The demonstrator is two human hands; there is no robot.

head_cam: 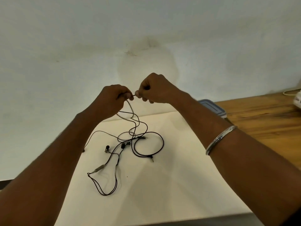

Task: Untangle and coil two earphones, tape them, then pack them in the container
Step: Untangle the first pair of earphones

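Left hand [114, 100] and right hand [156, 90] each pinch a raised cord of the tangled earphones [123, 145], whose loops trail onto the table [171, 185] near the lidded container [211, 106]; a hard pull apart could cinch the knots tighter.

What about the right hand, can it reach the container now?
Likely yes, once it lets go: right hand and left hand both pinch the cable. The container sits just behind the right forearm, nothing visible between.
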